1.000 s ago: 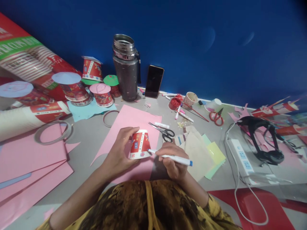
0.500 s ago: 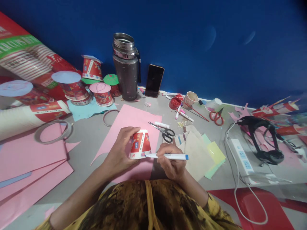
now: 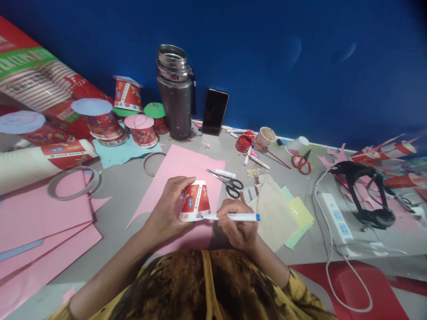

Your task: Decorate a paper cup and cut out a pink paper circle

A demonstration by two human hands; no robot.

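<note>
My left hand point(image 3: 172, 209) is closed around the side of a red and white paper cup point(image 3: 196, 202), thumb at its upper rim and fingers below. The cup is turned upside down, its wider end toward me, with coloured flower marks along the white band. In my right hand point(image 3: 238, 224) is a white marker with a blue end point(image 3: 245, 217), its tip touching the flower marks on the cup. Beneath the cup lies a sheet of pink paper point(image 3: 182, 166). Black-handled scissors point(image 3: 233, 186) rest just beyond my right hand.
Decorated cups point(image 3: 140, 131) and a steel flask point(image 3: 176, 106) stand at the back left, with a phone point(image 3: 215, 112) leaning on the blue wall. Tape rolls point(image 3: 53, 191) and pink sheets point(image 3: 43, 209) lie left. Right are red-handled scissors point(image 3: 302, 163), a power strip point(image 3: 337, 220) and a black headset point(image 3: 376, 218).
The marker in my right hand has shifted very slightly left, its tip still at the flower marks. My left hand and the cup stay almost still.
</note>
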